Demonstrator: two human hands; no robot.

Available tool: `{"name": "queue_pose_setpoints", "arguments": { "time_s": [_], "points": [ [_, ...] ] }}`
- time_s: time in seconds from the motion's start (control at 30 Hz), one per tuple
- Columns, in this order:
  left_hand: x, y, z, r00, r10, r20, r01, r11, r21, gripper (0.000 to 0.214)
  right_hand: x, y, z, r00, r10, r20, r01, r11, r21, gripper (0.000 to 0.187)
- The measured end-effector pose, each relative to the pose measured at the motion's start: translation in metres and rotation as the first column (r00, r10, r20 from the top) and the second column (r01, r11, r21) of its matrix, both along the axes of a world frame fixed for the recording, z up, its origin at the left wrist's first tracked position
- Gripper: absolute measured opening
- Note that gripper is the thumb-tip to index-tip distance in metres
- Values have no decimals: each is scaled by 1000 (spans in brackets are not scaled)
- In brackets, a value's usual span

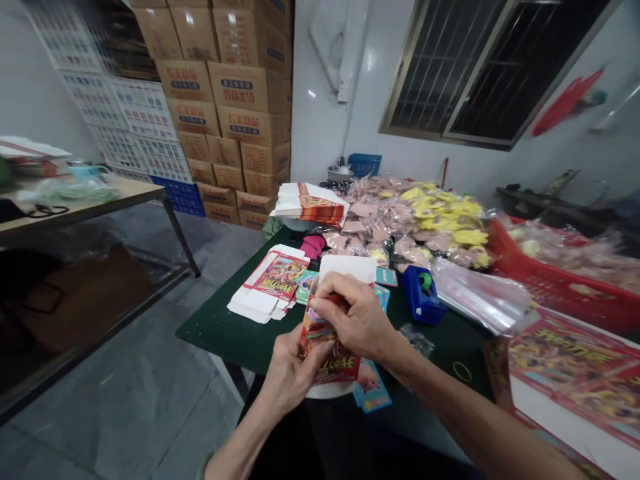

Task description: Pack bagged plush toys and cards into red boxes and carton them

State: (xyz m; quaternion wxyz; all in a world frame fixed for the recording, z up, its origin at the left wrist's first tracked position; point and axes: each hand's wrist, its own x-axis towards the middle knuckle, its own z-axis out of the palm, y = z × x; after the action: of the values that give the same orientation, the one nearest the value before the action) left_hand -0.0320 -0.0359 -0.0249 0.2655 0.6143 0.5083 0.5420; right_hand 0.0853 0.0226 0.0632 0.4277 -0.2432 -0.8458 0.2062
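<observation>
A red printed carton with white flaps is between my two hands, near the front edge of the green table. My left hand grips its lower left side, thumb across the printed front. At the top, the fingers of my right hand are pinched together at the carton's upper edge; what lies inside the pinch is hidden. A white flap stands up behind my right hand. Blue picture cards lie beside the carton's lower right. Flat red and white cartons rest to the left.
A blue tape dispenser stands right of my hands, near clear plastic bags. Wrapped pink and yellow toys heap at the back. A red basket and a large printed box are at the right. Cardboard boxes are stacked behind.
</observation>
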Motion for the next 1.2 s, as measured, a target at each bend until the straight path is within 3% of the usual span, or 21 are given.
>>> {"name": "queue_pose_setpoints", "arguments": {
  "time_s": [0.07,0.1,0.17,0.2,0.27,0.37,0.43,0.57,0.7,0.77,0.87,0.93,1.07,1.13,1.2],
  "points": [
    [0,-2,1,989,14,147,-9,999,-36,28,3,-8,-2,998,-53,-38,60,975,216,9],
    [-2,-2,2,976,53,211,-45,998,-45,27,5,-11,-3,991,-101,-87,125,937,326,7],
    [-9,-3,1,948,139,286,-128,990,-58,29,10,-17,-9,941,-232,-248,320,850,419,22],
    [-14,-2,-1,947,171,270,-162,985,-58,30,13,-17,-14,901,-296,-319,406,833,375,28],
    [-24,2,-8,967,202,155,-203,979,-11,28,16,-13,-30,847,-364,-387,446,883,145,28],
    [-34,13,-25,977,213,13,-213,972,95,25,14,0,-62,861,-291,-416,228,954,-194,23],
    [-35,21,-35,980,199,7,-199,972,123,26,11,8,-80,850,-246,-466,135,956,-260,25],
    [-29,28,-44,983,180,25,-182,971,153,41,15,11,-95,883,-198,-426,144,977,-157,40],
    [-23,30,-33,943,317,98,-331,885,327,74,24,5,-90,954,-163,-251,189,978,84,36],
    [-22,32,-26,920,380,96,-383,817,431,64,25,4,-86,960,-157,-233,193,971,142,36],
    [-18,34,-17,906,414,86,-382,713,588,30,26,5,-78,937,-205,-282,250,959,135,28],
    [-14,36,-12,897,431,99,-399,691,603,13,28,8,-72,920,-228,-320,269,959,92,20],
    [-6,38,2,900,388,197,-436,801,411,19,35,15,-61,929,-165,-330,137,985,-107,11],
    [-6,40,10,898,259,357,-375,874,308,16,39,17,-59,924,-115,-364,28,971,-236,15],
    [-9,42,17,843,86,531,-235,946,221,31,42,16,-57,926,-66,-371,-58,948,-314,33]
  ]
}}
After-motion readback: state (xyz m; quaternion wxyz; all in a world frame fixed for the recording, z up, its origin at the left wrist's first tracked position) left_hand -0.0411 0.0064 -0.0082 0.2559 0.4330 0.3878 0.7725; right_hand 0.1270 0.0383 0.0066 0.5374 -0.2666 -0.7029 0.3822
